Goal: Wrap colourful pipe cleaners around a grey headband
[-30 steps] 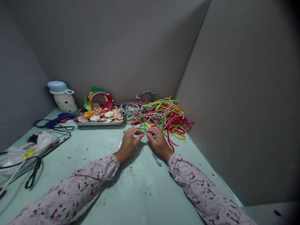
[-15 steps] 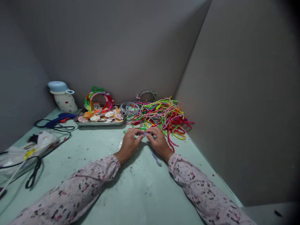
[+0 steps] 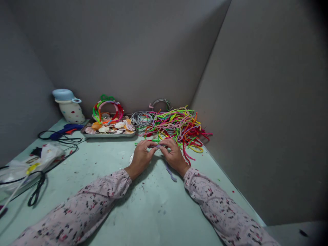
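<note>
We see both hands meeting at the far middle of the pale green worktop [image 3: 153,205]. Left hand [image 3: 141,156] and right hand [image 3: 173,154] each pinch, fingertips narrowed, the same fuzzy lilac pipe cleaner [image 3: 159,146] between them; its loose tail [image 3: 170,173] trails back over the worktop below the right wrist. Just beyond the hands lies a tangled heap of multicoloured pipe cleaners [image 3: 179,126], touching the grey partition corner. Left of the heap: coils of thin grey wire [image 3: 140,118], then a shallow metal tray of seashells [image 3: 109,130] with bright wrapped hoops [image 3: 107,108] standing behind it. Far left: a spotted white jug with pale blue lid [image 3: 68,106], a blue glue gun [image 3: 64,130] with black cord, a crumpled clear plastic bag [image 3: 28,164], black-handled scissors [image 3: 36,191]. Both sleeves are pink with a dark floral print
</note>
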### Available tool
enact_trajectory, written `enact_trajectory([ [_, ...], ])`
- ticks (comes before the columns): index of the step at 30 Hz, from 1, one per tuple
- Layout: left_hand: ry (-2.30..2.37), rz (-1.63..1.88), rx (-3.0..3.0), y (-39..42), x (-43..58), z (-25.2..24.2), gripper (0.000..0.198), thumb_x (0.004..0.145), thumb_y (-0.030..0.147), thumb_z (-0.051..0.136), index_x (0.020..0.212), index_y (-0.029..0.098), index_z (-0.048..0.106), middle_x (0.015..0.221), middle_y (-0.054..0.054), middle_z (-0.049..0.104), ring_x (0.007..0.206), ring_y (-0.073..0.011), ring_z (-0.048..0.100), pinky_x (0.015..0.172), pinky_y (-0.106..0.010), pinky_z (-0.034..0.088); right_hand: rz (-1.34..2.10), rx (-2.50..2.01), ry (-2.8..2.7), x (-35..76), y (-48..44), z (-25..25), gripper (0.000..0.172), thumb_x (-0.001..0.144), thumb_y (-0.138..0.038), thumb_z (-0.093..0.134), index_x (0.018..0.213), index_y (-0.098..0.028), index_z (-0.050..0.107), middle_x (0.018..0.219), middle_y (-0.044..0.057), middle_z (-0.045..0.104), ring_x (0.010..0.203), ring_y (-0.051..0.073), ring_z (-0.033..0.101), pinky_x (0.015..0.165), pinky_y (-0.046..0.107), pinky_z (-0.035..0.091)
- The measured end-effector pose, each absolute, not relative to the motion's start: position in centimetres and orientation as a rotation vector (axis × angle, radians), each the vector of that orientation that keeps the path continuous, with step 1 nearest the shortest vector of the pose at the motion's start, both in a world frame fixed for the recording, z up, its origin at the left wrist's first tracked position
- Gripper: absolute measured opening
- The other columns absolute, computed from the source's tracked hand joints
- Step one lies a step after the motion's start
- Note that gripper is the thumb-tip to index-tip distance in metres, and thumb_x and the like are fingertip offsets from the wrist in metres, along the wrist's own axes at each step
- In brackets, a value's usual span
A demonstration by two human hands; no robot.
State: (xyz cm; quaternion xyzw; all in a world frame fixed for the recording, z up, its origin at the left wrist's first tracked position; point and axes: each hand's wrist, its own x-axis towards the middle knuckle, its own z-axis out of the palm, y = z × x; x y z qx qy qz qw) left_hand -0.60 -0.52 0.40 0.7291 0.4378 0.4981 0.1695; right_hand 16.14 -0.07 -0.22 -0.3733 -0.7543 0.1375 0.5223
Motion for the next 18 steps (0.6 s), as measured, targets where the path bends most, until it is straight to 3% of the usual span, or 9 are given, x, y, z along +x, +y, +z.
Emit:
enact_trajectory([
  [4, 1.253, 1.421, 2.063, -0.48, -0.54, 0.33, 0.014, 0.081, 0.025, 0.063, 0.094, 0.02, 0.065, 0.093, -0.004, 0.066, 0.09, -0.0186, 0.058, 0.084, -0.033, 0.046, 0.328, -0.899, -1.804, 16.16, -0.02, -0.13, 0.013, 0.088, -0.027, 0.057, 0.096, -0.025, 0.067, 0.097, 0.004, 0.063, 0.098, 0.02, 0.057, 0.09, 0.037, 0.046],
  [18, 1.242, 1.401, 2.076, -0.27, -0.74, 0.23, 0.006, 0.082, 0.023, 0.062, 0.084, 0.019, 0.066, 0.085, -0.003, 0.064, 0.085, -0.0174, 0.058, 0.08, -0.031, 0.045, 0.309, -0.891, -1.828, 16.27, 0.35, -0.7, 0.012, 0.089, -0.026, 0.057, 0.095, -0.023, 0.067, 0.097, 0.005, 0.063, 0.099, 0.019, 0.056, 0.091, 0.037, 0.045],
])
